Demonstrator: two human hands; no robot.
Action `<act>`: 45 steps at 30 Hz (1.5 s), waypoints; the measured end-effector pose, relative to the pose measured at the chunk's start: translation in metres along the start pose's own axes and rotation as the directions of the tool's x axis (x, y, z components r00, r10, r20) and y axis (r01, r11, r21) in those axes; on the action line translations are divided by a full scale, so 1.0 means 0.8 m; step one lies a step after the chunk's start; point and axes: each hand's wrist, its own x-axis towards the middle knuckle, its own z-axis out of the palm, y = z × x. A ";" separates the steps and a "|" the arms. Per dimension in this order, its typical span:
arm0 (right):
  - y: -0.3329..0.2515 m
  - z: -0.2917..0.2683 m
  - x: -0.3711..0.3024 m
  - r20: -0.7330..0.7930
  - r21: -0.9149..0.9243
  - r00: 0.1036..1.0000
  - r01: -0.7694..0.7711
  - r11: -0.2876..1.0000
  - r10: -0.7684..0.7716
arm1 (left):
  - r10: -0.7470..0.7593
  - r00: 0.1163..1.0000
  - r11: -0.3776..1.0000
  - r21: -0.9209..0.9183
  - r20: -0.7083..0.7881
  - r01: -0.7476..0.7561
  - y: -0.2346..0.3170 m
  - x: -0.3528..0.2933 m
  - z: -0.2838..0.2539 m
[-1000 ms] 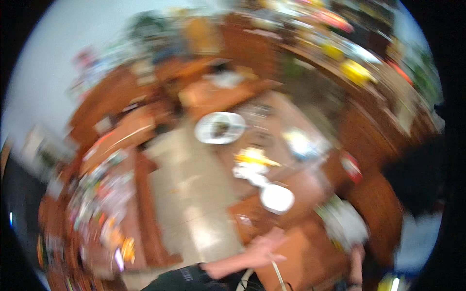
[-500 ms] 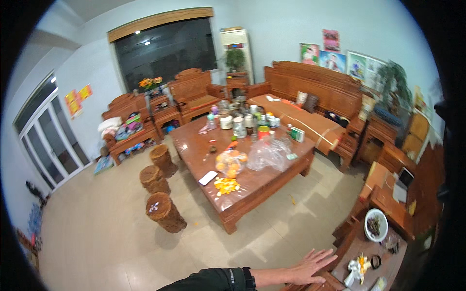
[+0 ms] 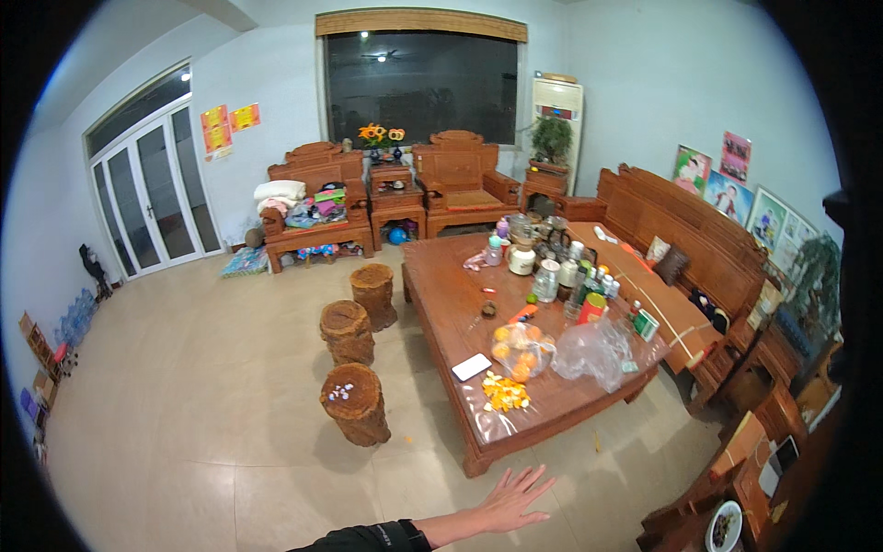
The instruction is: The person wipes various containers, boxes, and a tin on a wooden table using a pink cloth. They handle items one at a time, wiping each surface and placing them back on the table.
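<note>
My left hand (image 3: pixel 504 501) reaches in from the lower edge in a dark sleeve, its fingers spread and nothing in them. It hangs over the tiled floor, apart from the near corner of the low wooden table (image 3: pixel 487 440). On that corner lie a pile of orange peel (image 3: pixel 506 393), a white phone (image 3: pixel 471 367) and a clear bag of oranges (image 3: pixel 521 350). A crumpled clear plastic bag (image 3: pixel 589 354) lies to their right. Behind them several jars and bottles (image 3: pixel 545 281) stand crowded together. My right hand is out of view.
Several stump stools (image 3: pixel 354 405) line the table's left side. A long carved wooden bench (image 3: pixel 685 230) stands at the right, with armchairs (image 3: pixel 463 179) by the window. At the lower right a white bowl (image 3: pixel 724 524) rests beside a dark-screened device (image 3: pixel 782 457).
The view has swung left, so the table and stools sit further right. My left hand, still spread, has moved away from the side table at the lower right and is now over the floor.
</note>
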 end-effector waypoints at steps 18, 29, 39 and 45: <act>-0.299 0.178 -0.010 0.572 0.211 0.774 0.181 0.961 -0.272 | -0.376 0.893 0.925 -0.158 -0.246 0.346 -0.251 -0.209 -0.126; -0.384 0.274 -0.055 0.587 0.303 0.629 0.413 0.859 -0.510 | -0.445 0.870 0.896 -0.127 -0.213 0.426 -0.318 -0.359 -0.143; -0.652 0.421 -0.097 0.505 0.449 0.585 0.449 0.772 -0.634 | -0.639 0.719 0.765 -0.123 -0.273 0.633 -0.530 -0.497 -0.289; -0.909 0.536 -0.123 0.532 0.555 0.437 0.467 0.688 -0.725 | -0.728 0.498 0.669 -0.328 -0.471 0.668 -0.683 -0.647 -0.426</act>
